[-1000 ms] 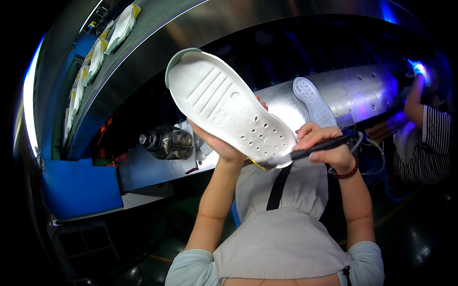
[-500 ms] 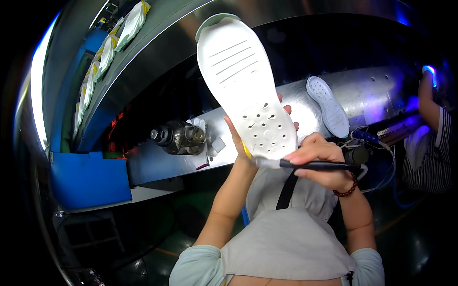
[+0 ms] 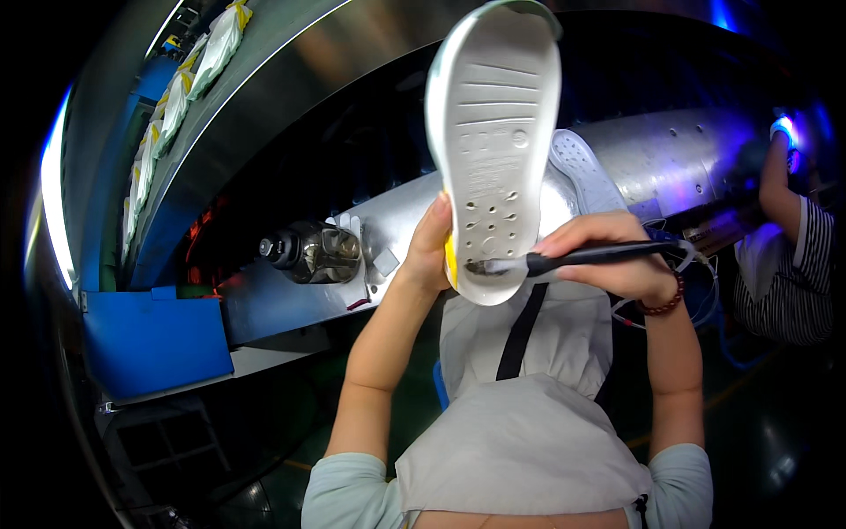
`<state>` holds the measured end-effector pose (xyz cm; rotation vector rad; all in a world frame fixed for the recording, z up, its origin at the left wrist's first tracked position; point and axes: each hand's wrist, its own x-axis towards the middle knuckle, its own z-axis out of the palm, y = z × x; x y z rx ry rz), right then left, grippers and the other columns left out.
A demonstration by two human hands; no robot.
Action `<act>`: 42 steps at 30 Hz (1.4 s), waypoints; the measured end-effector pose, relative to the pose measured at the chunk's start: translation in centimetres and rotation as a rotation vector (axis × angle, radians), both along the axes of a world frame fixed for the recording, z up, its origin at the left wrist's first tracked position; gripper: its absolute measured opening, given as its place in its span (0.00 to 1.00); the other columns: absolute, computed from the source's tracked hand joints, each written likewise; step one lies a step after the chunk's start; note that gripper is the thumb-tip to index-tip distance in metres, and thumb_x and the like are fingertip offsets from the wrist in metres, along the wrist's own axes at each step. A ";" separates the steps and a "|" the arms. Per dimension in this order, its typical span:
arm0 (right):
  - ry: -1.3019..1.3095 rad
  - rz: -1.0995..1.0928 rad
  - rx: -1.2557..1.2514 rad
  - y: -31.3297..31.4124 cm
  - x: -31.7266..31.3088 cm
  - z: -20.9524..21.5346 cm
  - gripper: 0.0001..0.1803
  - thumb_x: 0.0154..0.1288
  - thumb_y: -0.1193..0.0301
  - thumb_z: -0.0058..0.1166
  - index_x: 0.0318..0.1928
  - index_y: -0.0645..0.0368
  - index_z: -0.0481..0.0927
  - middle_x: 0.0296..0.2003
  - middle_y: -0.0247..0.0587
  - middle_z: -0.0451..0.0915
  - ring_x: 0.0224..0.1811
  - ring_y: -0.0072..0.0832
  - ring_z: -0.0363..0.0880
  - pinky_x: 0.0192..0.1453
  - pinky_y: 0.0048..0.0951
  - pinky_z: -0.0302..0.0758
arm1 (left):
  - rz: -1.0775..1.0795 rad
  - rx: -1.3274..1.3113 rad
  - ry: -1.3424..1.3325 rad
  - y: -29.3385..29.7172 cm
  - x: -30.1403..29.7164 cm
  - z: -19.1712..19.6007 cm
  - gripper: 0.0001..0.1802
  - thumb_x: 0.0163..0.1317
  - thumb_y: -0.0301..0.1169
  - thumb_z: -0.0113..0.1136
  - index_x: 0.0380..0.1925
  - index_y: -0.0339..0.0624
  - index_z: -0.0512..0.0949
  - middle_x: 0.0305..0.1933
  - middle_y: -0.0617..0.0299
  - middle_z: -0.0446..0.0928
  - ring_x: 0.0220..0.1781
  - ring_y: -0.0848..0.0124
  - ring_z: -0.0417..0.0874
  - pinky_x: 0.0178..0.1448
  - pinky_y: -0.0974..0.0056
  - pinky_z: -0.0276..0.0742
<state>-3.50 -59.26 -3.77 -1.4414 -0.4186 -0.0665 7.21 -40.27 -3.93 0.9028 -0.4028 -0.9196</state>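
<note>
A white shoe sole [image 3: 498, 106] stands tilted up in front of me, inner face toward me, with ridges at its far end and small holes near its lower end. My left hand [image 3: 430, 242] is closed around its left side, beside a yellow patch on the edge; the fingers behind the sole are hidden. In my right hand [image 3: 621, 256] is a brush [image 3: 568, 259] with a black handle and a thin tube at its back end. Its bristles touch or hover just over the sole's lower end. Another white sole [image 3: 589, 176] lies on the bench, partly covered by the held one.
Behind my hands runs a metal bench [image 3: 273, 300] bearing a dark bottle [image 3: 326, 253]. A blue box [image 3: 159, 342] is at the left. Several white-and-yellow pieces [image 3: 220, 44] line the curved ledge at the upper left. At the right, a person in striped clothing [image 3: 797, 282] works under bluish light.
The held sole has turned more upright and shifted right, its inner face now less glaring. The brush tip has moved from the lower rim onto the sole's lower inner area.
</note>
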 end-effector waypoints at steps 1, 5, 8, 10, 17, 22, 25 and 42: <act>0.020 0.035 -0.049 0.2 0.2 -0.5 0.11 0.47 0.79 0.58 0.35 0.64 0.77 0.34 0.44 0.79 0.36 0.28 0.78 0.43 0.23 0.73 | 0.005 0.007 0.098 -0.1 0.0 0.1 0.32 0.57 0.50 0.45 0.54 0.37 0.59 0.50 0.52 0.69 0.47 0.65 0.75 0.49 0.62 0.73; -0.003 0.287 -0.129 -0.4 -0.6 0.5 0.10 0.45 0.79 0.58 0.33 0.64 0.78 0.34 0.46 0.79 0.39 0.31 0.78 0.46 0.25 0.73 | -0.206 0.191 0.007 0.7 0.9 0.4 0.27 0.59 0.43 0.44 0.53 0.35 0.60 0.49 0.49 0.70 0.46 0.62 0.76 0.47 0.62 0.75; -0.004 0.231 -0.096 -0.8 -0.4 0.2 0.11 0.46 0.79 0.58 0.34 0.64 0.78 0.34 0.45 0.79 0.39 0.31 0.77 0.46 0.26 0.73 | -0.206 0.351 0.027 0.4 0.6 1.0 0.26 0.61 0.43 0.42 0.53 0.35 0.60 0.47 0.50 0.70 0.45 0.64 0.77 0.46 0.64 0.76; 0.072 0.147 -0.170 -0.4 -0.1 -0.1 0.11 0.47 0.79 0.57 0.35 0.65 0.78 0.35 0.44 0.78 0.39 0.29 0.77 0.45 0.25 0.73 | -0.204 0.381 0.075 -0.3 0.2 1.8 0.25 0.60 0.42 0.44 0.52 0.35 0.62 0.45 0.52 0.72 0.41 0.68 0.77 0.43 0.67 0.76; -0.135 0.255 -0.236 -1.2 0.2 1.5 0.09 0.47 0.78 0.56 0.33 0.62 0.77 0.32 0.42 0.79 0.37 0.31 0.78 0.42 0.26 0.74 | -0.320 0.391 0.362 1.6 0.9 0.8 0.31 0.52 0.34 0.51 0.56 0.34 0.58 0.48 0.50 0.70 0.44 0.68 0.76 0.45 0.68 0.74; -0.155 0.331 -0.429 -1.2 0.7 1.3 0.08 0.48 0.78 0.55 0.33 0.61 0.77 0.33 0.42 0.78 0.36 0.33 0.78 0.41 0.27 0.73 | -0.425 0.516 0.248 0.7 0.6 0.9 0.32 0.54 0.39 0.51 0.56 0.34 0.57 0.50 0.50 0.68 0.47 0.66 0.74 0.47 0.66 0.72; -0.157 0.336 -0.432 -2.4 0.6 2.8 0.08 0.49 0.78 0.54 0.33 0.61 0.77 0.33 0.42 0.78 0.35 0.34 0.77 0.41 0.28 0.73 | -0.311 0.599 0.401 1.1 0.4 1.9 0.29 0.54 0.41 0.51 0.51 0.33 0.63 0.47 0.49 0.70 0.42 0.64 0.76 0.47 0.66 0.72; -0.013 0.109 -0.391 -2.4 -1.7 0.1 0.09 0.47 0.78 0.58 0.33 0.61 0.79 0.34 0.43 0.79 0.40 0.31 0.78 0.45 0.26 0.74 | -0.067 0.265 0.539 5.0 3.4 -1.0 0.23 0.48 0.38 0.50 0.41 0.32 0.72 0.34 0.50 0.77 0.28 0.67 0.80 0.35 0.67 0.77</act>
